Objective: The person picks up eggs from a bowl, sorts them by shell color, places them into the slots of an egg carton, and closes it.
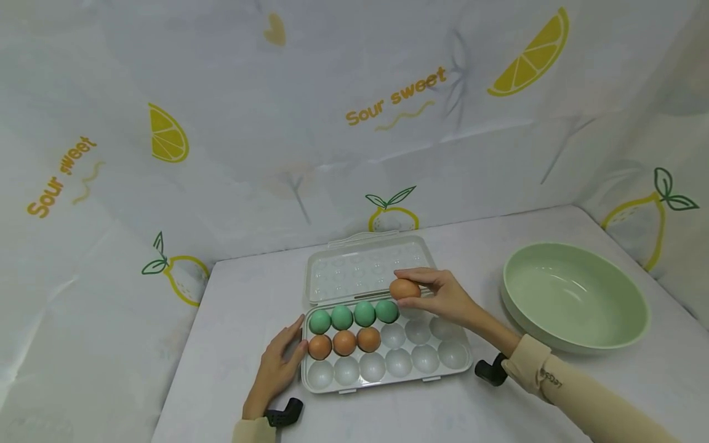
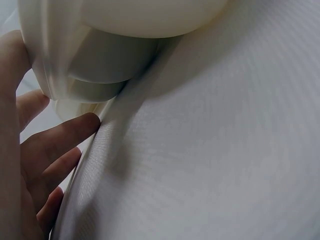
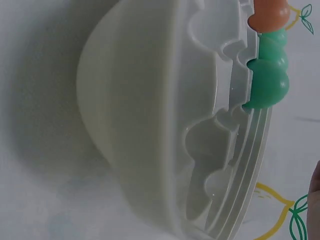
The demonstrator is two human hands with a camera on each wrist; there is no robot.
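My right hand (image 1: 445, 299) pinches a brown egg (image 1: 405, 289) between thumb and fingers. It holds the egg over the back row of a white plastic egg tray (image 1: 388, 384), just right of the last green egg (image 1: 386, 311). Several green eggs line that row from the left, and three brown eggs (image 1: 344, 343) sit in the middle row. At the tray's left end, my left hand (image 1: 277, 366) rests its fingertips on the side; the left wrist view shows its fingers (image 2: 65, 132) extended under the rim. Only a sliver of the right hand (image 3: 314, 200) shows in the right wrist view.
The tray's clear lid (image 1: 368, 246) lies folded back behind it. A large pale green bowl (image 1: 576, 301) stands on the right of the white table (image 1: 232, 295), close to the right forearm. A lemon-print cloth (image 1: 310, 141) hangs behind.
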